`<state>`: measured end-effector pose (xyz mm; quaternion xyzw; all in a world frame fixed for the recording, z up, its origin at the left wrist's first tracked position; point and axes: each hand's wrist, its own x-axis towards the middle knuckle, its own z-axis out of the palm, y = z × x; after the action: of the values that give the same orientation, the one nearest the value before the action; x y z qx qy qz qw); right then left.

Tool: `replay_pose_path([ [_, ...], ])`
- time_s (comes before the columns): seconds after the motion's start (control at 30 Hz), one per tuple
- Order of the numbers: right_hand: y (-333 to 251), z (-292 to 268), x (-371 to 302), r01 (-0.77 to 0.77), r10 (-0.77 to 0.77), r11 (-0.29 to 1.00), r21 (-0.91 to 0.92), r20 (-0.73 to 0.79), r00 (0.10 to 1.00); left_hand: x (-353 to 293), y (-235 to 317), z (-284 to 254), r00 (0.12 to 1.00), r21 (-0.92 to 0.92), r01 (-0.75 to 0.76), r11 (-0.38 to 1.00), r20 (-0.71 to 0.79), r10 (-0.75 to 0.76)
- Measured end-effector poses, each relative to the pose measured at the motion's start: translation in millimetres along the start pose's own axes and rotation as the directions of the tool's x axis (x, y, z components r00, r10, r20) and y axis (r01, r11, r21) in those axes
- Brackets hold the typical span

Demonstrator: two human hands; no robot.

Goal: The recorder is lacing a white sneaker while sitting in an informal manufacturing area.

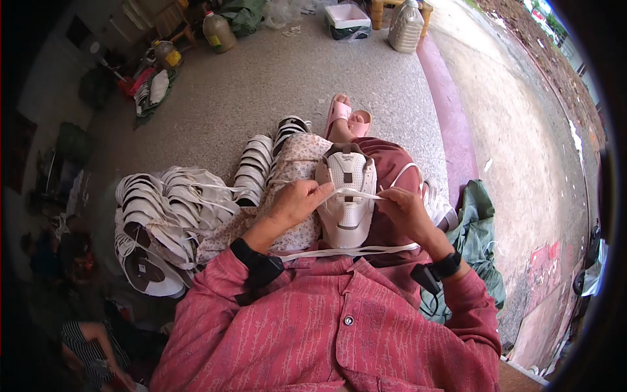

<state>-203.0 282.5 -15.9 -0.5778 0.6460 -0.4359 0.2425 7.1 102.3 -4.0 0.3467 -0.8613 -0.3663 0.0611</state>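
A white shoe upper (347,227) with perforated panels and a grey-brown collar lies on my lap. A white shoelace (356,193) runs across its front, and its long ends loop down over my lap. My left hand (297,204) pinches the lace at the upper's left edge. On the opposite edge, my right hand (406,212) is closed on the same lace with thumb and fingers. Between the two hands the lace looks nearly straight. A patterned cloth (261,225) covers my left thigh beneath the left forearm.
Nested stacks of white-and-black shoe uppers (140,202) lie to my left, with another stack (253,171) beside my left leg. Green sheeting (480,222) is bunched at my right. Plastic jugs (406,29) and a white foam box (347,16) stand at the far side. A person (98,353) sits at lower left.
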Motion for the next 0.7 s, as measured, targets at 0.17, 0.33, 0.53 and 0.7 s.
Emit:
replay_pose_path([
  [0.17, -49.9, -39.4, 5.3, -0.345, 0.201, 0.866, 0.362, 0.380, 0.903, 4.8, -14.8, 3.6, 0.982, -0.274, -0.081, 0.958, 0.141, 0.123],
  [0.33, -46.7, -54.8, 25.9, -0.460, 0.419, 0.791, 0.403, 0.191, 0.888, 13.4, -5.1, -11.2, 0.993, -0.633, -0.042, 0.773, 0.059, 0.103],
  [0.53, 57.9, -71.8, 13.6, -0.226, 0.236, 0.959, 0.171, -0.040, 0.971, 4.6, -39.8, -46.6, 0.994, -0.635, 0.105, 0.765, 0.091, -0.061],
  [0.7, 125.8, -108.7, -46.5, -0.505, 0.727, 0.545, 0.670, -0.078, 0.682, -22.7, -89.0, -77.4, 0.997, -0.414, 0.065, 0.908, -0.020, -0.081],
])
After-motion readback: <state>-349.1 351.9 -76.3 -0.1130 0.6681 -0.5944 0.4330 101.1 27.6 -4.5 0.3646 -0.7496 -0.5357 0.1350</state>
